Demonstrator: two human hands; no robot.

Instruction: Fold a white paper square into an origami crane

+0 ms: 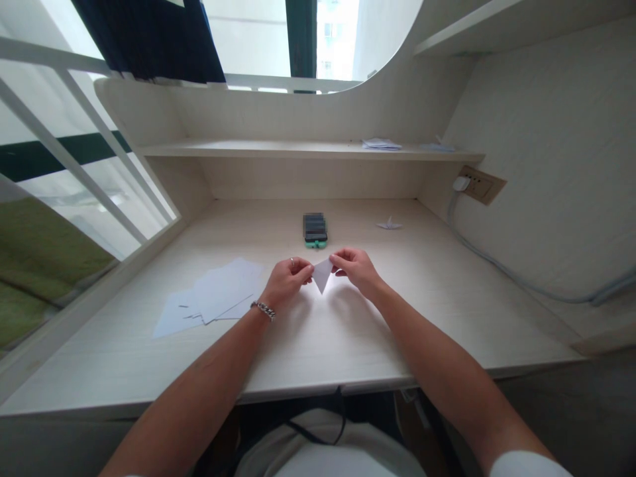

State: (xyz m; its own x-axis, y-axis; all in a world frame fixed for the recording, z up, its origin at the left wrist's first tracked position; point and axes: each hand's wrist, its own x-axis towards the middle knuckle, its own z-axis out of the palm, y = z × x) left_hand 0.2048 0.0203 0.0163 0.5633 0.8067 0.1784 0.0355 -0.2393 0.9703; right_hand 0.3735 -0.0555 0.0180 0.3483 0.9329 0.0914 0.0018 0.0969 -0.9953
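Note:
Between my two hands is a small white folded paper point(322, 277), held up by its two upper corners with one point facing down. My left hand point(287, 281), with a ring and a chain bracelet, pinches its left corner. The right corner sits between the thumb and fingers of my right hand point(358, 268). Just beyond the hands a dark phone-like device point(315, 228) with a green lower edge lies on the desk. To the left of my left hand rest several loose white sheets point(228, 288), overlapping one another.
A small folded paper figure, resembling a crane point(389, 225), stands at the back right of the desk point(447, 318). More folded paper point(381, 144) lies on the shelf point(278, 151). A plug point(462, 183) with a grey cable point(501, 268) runs along the right wall.

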